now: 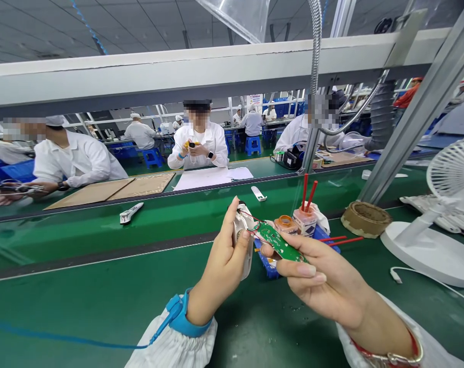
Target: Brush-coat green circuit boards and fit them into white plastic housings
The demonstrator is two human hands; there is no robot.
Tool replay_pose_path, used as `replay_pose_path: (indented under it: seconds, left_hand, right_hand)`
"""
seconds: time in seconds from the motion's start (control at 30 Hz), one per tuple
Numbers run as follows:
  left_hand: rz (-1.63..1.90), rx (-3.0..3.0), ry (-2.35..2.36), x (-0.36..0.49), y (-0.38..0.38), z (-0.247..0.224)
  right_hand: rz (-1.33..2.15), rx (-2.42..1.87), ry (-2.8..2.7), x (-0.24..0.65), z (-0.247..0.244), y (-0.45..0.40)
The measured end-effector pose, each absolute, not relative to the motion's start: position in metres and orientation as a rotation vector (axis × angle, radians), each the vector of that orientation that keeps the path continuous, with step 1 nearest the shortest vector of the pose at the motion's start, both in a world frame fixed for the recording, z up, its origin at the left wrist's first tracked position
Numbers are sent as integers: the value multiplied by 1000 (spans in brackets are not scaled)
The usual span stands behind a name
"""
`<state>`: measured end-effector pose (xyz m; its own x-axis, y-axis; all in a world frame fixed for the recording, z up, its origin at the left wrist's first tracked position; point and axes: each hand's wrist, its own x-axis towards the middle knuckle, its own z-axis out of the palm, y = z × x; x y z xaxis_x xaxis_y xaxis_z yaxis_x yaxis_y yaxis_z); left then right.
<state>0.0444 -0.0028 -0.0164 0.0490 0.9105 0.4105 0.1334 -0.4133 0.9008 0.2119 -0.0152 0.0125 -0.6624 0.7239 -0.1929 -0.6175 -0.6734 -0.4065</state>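
My left hand (226,250) is closed around a white plastic housing (247,258), tilted upright over the bench; a blue wrist strap circles that wrist. A green circuit board (280,243) is pinched between the thumb and fingers of my right hand (320,271). Thin red and dark wires (257,225) run from the housing's top to the near end of the board. Both parts are held close together, above the green bench. My fingers hide part of the housing and the board's underside.
Behind my hands stand small jars (304,220) with red sticks and a blue tray (270,268). A tape roll (366,219) and a white fan (419,245) are at right. White plastic parts (131,213) lie on the green belt (82,235). Co-workers (197,138) sit across it.
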Motion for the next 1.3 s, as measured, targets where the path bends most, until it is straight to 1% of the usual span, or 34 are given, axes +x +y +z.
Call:
replay_pose_path:
  seconds: [0.23,0.87,0.97,1.17,1.3]
  left_hand:
    - [1367,1647,959,43,-4,-16]
    - [1327,1890,1182,38,-2,-13]
    - [1231,1859,1123,37,-1,-11]
    - [1099,1596,793,35,-7,-10]
    - [1099,1826,950,33,-8,-9]
  right_hand:
    - [2296,-445,-357,212,14,-14]
    - [2273,-460,-398,209,12,-14]
    - [2246,-459,-428,211,13,-13]
    - [2112,-556,-558,212,16,-12]
    - [1992,-706,-609,212,16,-13]
